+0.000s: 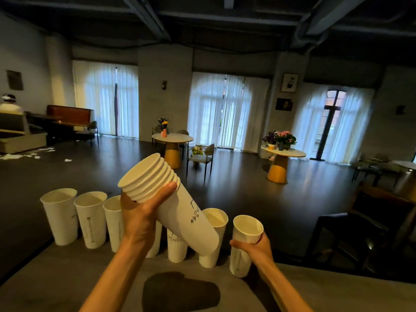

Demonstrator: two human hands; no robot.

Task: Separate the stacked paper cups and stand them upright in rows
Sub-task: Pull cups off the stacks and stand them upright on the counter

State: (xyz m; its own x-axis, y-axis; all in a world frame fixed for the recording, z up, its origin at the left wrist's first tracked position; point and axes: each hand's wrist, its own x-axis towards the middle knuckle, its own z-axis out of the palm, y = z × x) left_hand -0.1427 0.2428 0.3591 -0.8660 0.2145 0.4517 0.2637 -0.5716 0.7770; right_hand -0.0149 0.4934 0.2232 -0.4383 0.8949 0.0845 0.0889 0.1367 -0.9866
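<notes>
My left hand (140,213) grips a tilted stack of white paper cups (180,208) near its rims, which point up and to the left. My right hand (256,246) holds a single white cup (244,244) upright at the right end of a row, its base at the grey counter (67,278). Several other cups stand upright in that row along the counter's far edge, the leftmost cup (60,216) among them. The stack and my left arm hide parts of the middle cups.
A dark patch (180,291) lies on the counter in front of the row. The counter's far edge drops to a dark floor. Round tables with flowers (172,138), chairs (202,157) and a dark bench (360,233) stand beyond. A person (10,104) sits far left.
</notes>
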